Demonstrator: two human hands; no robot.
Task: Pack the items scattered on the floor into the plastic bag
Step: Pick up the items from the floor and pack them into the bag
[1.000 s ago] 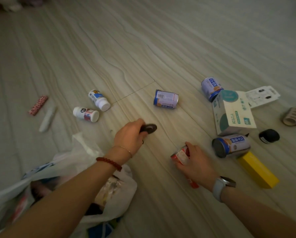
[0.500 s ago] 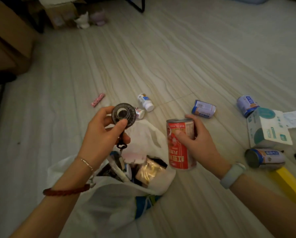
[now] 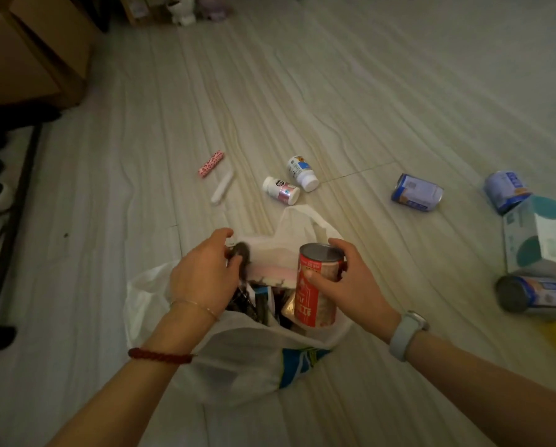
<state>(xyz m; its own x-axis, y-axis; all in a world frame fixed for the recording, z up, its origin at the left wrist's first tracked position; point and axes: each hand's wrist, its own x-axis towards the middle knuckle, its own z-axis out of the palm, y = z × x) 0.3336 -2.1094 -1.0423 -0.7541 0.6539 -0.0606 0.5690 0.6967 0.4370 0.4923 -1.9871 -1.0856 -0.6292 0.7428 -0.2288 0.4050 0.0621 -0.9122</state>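
- Left hand (image 3: 205, 272) is over the open bag (image 3: 238, 353), fingers curled round a small dark round thing (image 3: 239, 251), too blurry to say what it is.
- Right hand (image 3: 350, 282) has its fingers wrapped round a red can (image 3: 317, 291), upright, bottom end already inside the bag's mouth.
- Still out on the floor (image 3: 367, 91): two white bottles (image 3: 281, 190) just past the bag, a pink tube (image 3: 210, 164) and white stick (image 3: 221, 187) to their left.
- Blue cans (image 3: 417, 192) and a box (image 3: 541, 237) lie toward the right edge.
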